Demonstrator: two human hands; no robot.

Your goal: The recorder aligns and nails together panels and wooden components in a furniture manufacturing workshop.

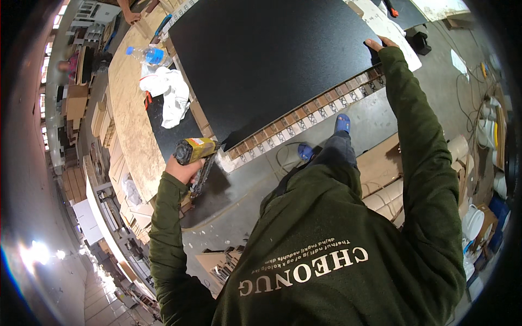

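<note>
A yellow and black nail gun (196,149) is gripped in my left hand (182,170), its nose at the near left corner of a large black panel (266,60). Whether the nose touches the panel is hard to make out. The panel lies flat over a wooden frame, whose near side (304,119) shows a row of brown and white patterned blocks. At the panel's right edge, my right hand (381,43) holds the corner, with fingers on the top face and along the side.
Left of the panel, a clear plastic bottle (148,55) and a white cloth (166,92) lie on a wooden table (128,81). Another person's hand (131,17) rests at the far left. Blue shoes (342,124) stand below the frame. A cable (462,92) runs over the right-hand floor.
</note>
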